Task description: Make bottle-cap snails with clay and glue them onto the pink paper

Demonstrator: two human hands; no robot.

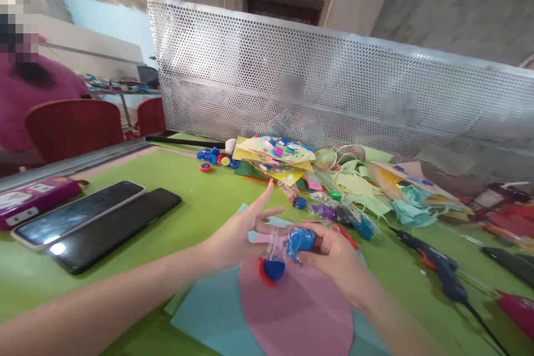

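pink sheet point(296, 311): closest to me, at the near edge of the bench point(196, 200), lying flat on a light-blue sheet point(204, 311).
right hand point(337, 258): above the far end of the pink sheet, fingers pressed together, pinching a blue lump point(301, 240) through the clear bag point(277, 240).
clear bag: held up between both hands, mid-bench near the near edge, off the surface.
blue cap point(274, 268): just below the bag, with a red piece point(262, 272) touching it from behind. I can't tell if either one is inside the bag.
left hand point(246, 233): just left of the bag, fingers spread, index pointing up and away. It touches the bag's edge, but I can't tell if it's gripping.
glue gun point(442, 270): on the bench right of the hands, with its cable running toward the near right corner.
phones: two, face up, side by side toward the left edge, one light-rimmed point(79, 214) and one black point(117, 228).
purple box point(33, 197): at the left edge, just past the phones.
small bags point(334, 211): just beyond the hands, with coloured bits inside.
paper pile point(375, 183): along the far edge, from the middle to the right.
loose caps point(214, 158): far edge, left of the pile.
perforated screen point(334, 83): upright along the far edge.
red chairs point(73, 125): off the left edge, with another person in a magenta top point(25, 94) behind them.
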